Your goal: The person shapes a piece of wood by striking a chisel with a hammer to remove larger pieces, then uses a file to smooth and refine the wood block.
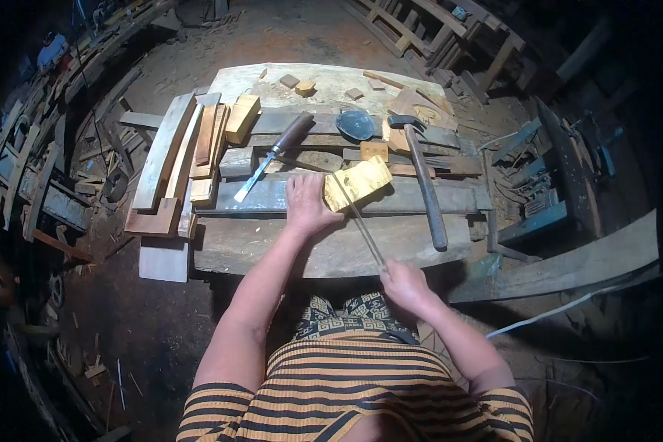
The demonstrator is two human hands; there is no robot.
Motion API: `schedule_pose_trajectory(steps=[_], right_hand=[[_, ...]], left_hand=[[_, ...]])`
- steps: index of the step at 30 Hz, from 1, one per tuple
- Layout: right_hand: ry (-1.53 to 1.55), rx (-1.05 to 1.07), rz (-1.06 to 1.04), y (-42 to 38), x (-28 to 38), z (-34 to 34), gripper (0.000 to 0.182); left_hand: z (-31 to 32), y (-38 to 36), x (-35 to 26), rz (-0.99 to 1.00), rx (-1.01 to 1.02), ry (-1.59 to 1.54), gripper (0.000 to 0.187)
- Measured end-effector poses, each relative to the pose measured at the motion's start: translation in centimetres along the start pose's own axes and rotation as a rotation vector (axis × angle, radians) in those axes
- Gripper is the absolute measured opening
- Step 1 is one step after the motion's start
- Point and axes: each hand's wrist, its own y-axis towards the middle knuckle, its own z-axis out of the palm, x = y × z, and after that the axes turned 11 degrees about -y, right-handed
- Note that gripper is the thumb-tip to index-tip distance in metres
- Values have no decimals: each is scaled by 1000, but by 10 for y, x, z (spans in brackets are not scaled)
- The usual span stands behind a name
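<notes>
On the workbench [258,247], a yellow wood block [359,183] lies tilted near the middle. My left hand [309,204] presses against the block's left end, its fingers bent round that side. A long thin metal tool [366,234], perhaps a file, crosses the block's face, and my right hand [407,283] is closed on its near end. Left of the block lies a chisel [276,155] with a dark handle. To the right rests a hammer [423,173], its head away from me.
A dark round dish [356,125] sits behind the block. Wood strips [173,158] are stacked at the bench's left, beside a small block [243,119]. Small wood pieces [304,88] lie at the back. A long plank [567,265] stands out at the right; timber piles surround the bench.
</notes>
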Motion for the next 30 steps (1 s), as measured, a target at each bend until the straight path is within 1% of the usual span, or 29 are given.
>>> schedule_pose_trajectory(steps=[3,5,8,9,10,11,12,13,16,17,18,19,21,23,26,27,30], right_hand=[[88,-137,-95,64,12,5,26],[37,-184,-52,99,35,-10,29],[11,-165,-52,107,38,-10,28],[30,-220,-105,95,31,-4,27],[80,-205,-98,79,23,4,27],[59,-114,-102,59,10,11,27],[67,-111,-74,33,2,15,25],[-23,-38,-42,10,0,10,24],[27,21,26,-12,-7,5,24],[33,19,33,-6,-6,6,24],[59,-34,-15,12,-4,6,24],[82,-89,-67,34,0,4,25],[84,-123,-103,80,20,1,27],[28,-135,-50,108,42,-13,27],[117,-109,-54,91,41,-20,28],[93,-129,-62,81,30,-8,27],[28,-23,-24,19,-3,9,23]], left_hand=[[0,0,-2,3,0,19,75],[1,-1,-2,12,-33,4,74],[0,-2,-1,21,-44,-10,73],[0,-1,-2,15,-33,-9,72],[-1,0,-2,12,-32,-12,72],[-2,0,-2,2,-16,-9,73],[-3,0,-2,-9,0,-7,73],[-3,1,-3,-15,0,-9,73],[-3,0,-2,-33,30,3,73],[-1,-1,-1,-21,20,-6,73],[0,0,0,-5,3,-14,73],[2,1,0,3,0,-11,73],[3,-1,1,11,-24,0,74],[1,-1,-2,-11,-17,3,74],[-1,-3,-4,-19,-7,9,74],[-2,-3,-4,-7,-17,19,73],[1,-1,0,2,-15,9,73]])
